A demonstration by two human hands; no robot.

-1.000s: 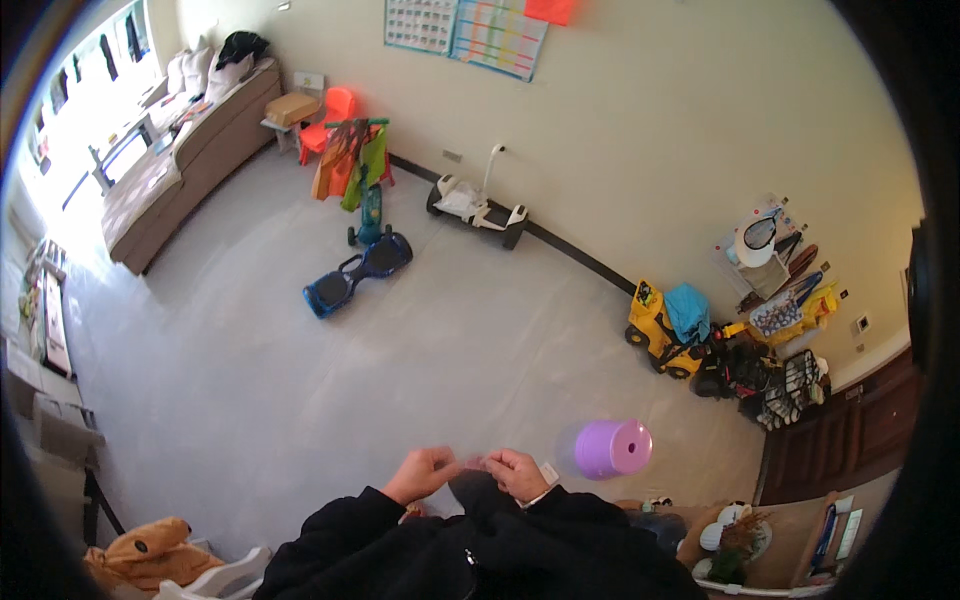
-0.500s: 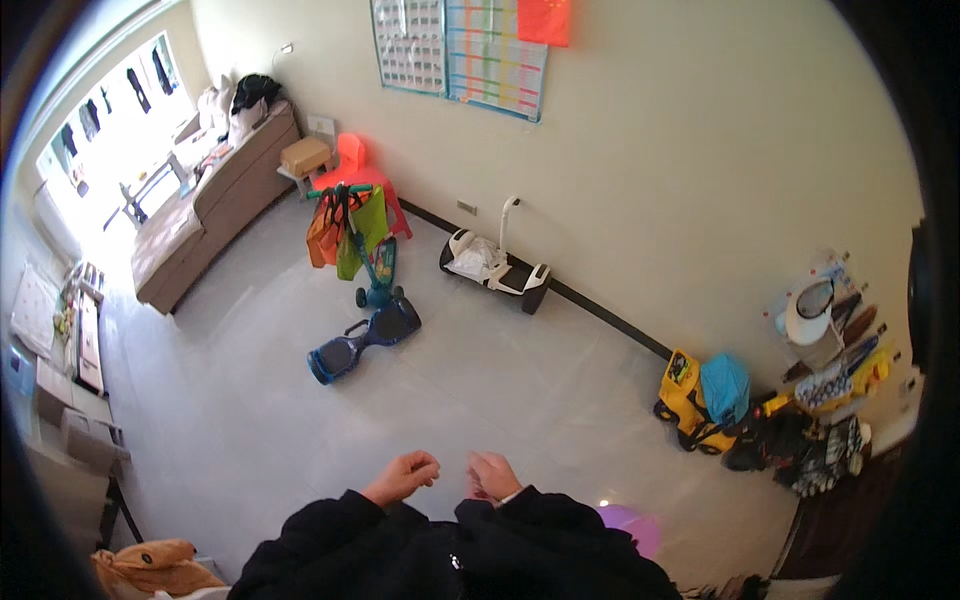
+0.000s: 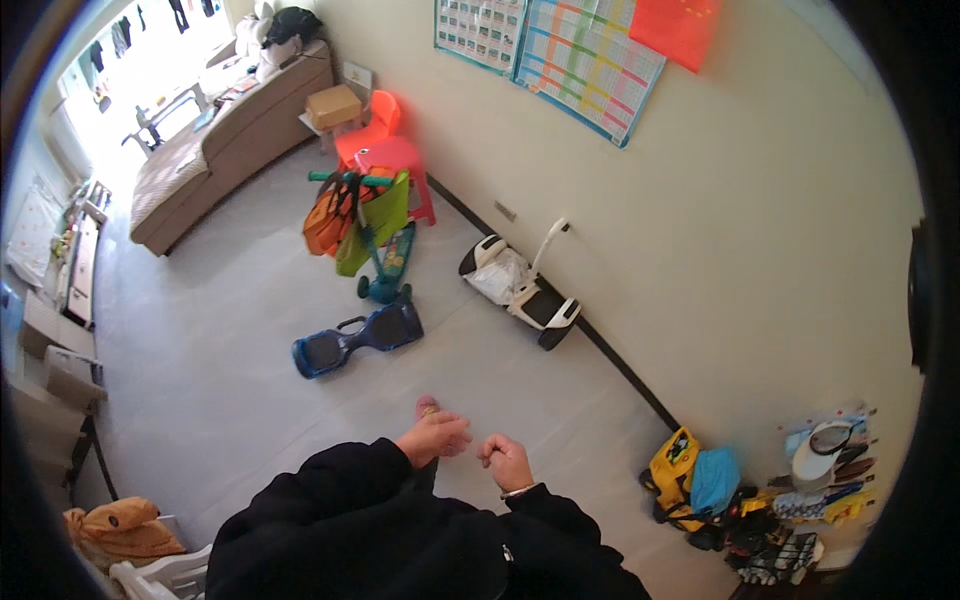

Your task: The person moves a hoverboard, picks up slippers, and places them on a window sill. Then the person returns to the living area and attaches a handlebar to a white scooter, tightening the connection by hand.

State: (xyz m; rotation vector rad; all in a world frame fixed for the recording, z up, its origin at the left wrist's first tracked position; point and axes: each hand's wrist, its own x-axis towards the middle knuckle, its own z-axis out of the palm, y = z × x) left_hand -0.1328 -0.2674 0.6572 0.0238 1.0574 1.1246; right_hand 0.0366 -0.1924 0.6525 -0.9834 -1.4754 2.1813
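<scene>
pink slipper (image 3: 427, 405) on the grey floor (image 3: 220, 380) just past the left hand (image 3: 435, 438), right hand (image 3: 505, 462) close beside, both grips curled closed on nothing visible; seemingly mid-stride, calling next for steering clear of the blue hoverboard (image 3: 358, 338).

Black long-sleeved top, sleeves to both wrists; thin bracelet (image 3: 516, 491) at right wrist; pink slipper (image 3: 427, 406).

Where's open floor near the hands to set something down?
Bare floor lies left of the left hand, below the blue hoverboard, and between the right hand and the wall. Crowded: the toy pile at right.
</scene>
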